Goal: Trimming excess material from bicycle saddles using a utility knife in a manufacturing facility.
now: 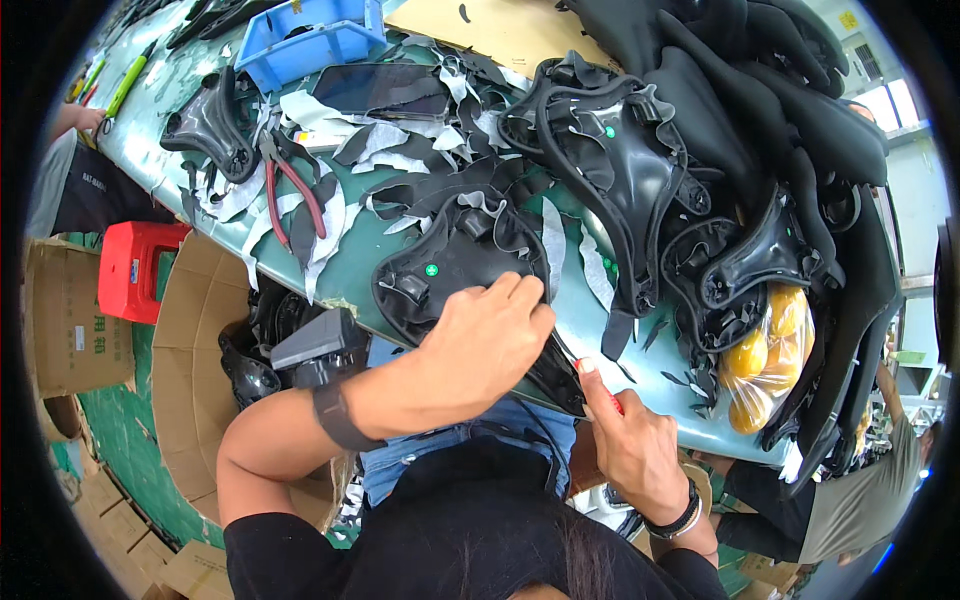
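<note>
A black bicycle saddle (455,250) lies underside up at the near edge of the table, a green dot on its shell. My left hand (490,335) is closed over its right part, knuckles up; the fingertips are hidden. In my right hand (635,440) is a slim red-handled tool (617,405), its thin tip pointing at the saddle's narrow end (555,375). What kind of tip it has is too small to tell. Pliers with red handles (290,195) rest on dark and grey fabric scraps (390,150) beyond the saddle.
More saddles (615,150) and a tall black pile (760,80) fill the right side. A clear bag of yellow fruit (770,360) sits near the right edge. A blue crate (310,45) stands at the back, a cardboard box (190,370) and red stool (130,270) left. People stand on both sides.
</note>
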